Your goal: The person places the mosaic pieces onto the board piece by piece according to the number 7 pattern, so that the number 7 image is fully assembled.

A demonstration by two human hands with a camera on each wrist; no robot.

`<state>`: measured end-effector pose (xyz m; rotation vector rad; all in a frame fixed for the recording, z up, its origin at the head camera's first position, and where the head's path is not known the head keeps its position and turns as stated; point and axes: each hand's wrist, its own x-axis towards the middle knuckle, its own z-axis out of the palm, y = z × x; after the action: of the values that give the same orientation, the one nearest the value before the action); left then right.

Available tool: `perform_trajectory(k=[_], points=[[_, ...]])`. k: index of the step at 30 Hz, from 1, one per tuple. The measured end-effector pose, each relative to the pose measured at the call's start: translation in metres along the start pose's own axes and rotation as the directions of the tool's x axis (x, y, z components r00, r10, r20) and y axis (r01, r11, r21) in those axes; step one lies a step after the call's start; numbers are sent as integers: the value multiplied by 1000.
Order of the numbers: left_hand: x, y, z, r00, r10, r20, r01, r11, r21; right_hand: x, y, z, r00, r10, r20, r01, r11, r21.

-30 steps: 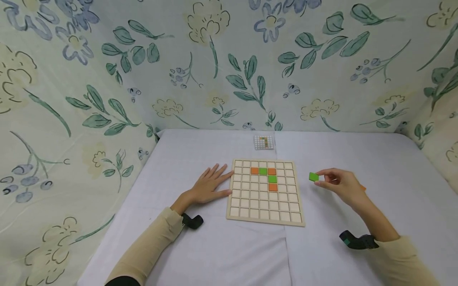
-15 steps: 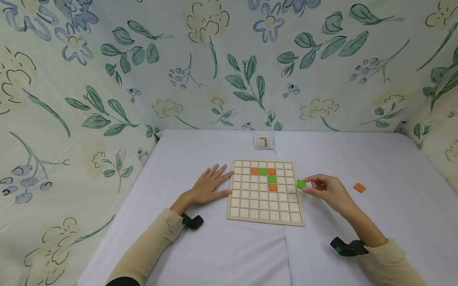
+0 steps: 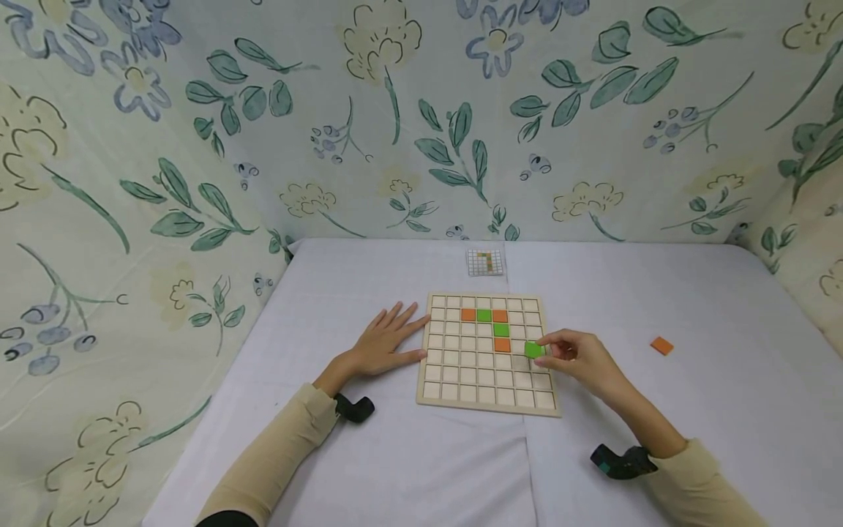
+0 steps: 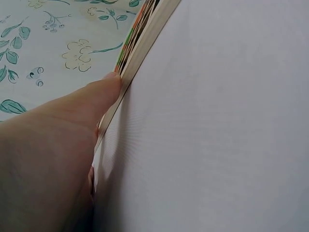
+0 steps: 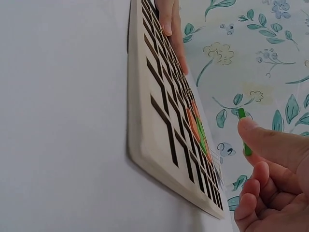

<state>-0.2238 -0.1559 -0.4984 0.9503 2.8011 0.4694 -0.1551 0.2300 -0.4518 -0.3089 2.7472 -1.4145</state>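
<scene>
My right hand (image 3: 582,360) pinches a green square tile (image 3: 533,350) between thumb and fingers, above the right part of a wooden grid board (image 3: 461,400). In the right wrist view the green tile (image 5: 245,133) is seen edge-on, apart from the board (image 5: 140,130). My left hand (image 3: 385,344) lies flat with fingers spread, its thumb and fingertips at the board's left edge. Set in the grid are orange, green and orange tiles in a row, then a green tile (image 3: 501,330) and an orange tile (image 3: 503,345) running down from the row's right end.
A loose orange tile (image 3: 661,345) lies on the white cloth to the right of the board. Behind the board is a small card (image 3: 485,263) printed with a coloured grid pattern. A floral curtain (image 3: 421,132) hangs along the table's far side.
My right hand has carried the green tile leftward, from beside the board to over its right columns. The loose orange tile has come into full view. My left hand has stayed put.
</scene>
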Motion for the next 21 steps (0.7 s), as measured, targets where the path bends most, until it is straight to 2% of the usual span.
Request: perform_trajectory(k=[7, 21], points=[[-1, -1, 0, 1000, 0, 5, 1, 1000, -7, 5, -2, 13, 998, -48, 28, 47, 998, 37], [-1, -1, -1, 1000, 11, -10, -12, 1000, -15, 12, -3, 33, 996, -40, 76, 36, 998, 50]])
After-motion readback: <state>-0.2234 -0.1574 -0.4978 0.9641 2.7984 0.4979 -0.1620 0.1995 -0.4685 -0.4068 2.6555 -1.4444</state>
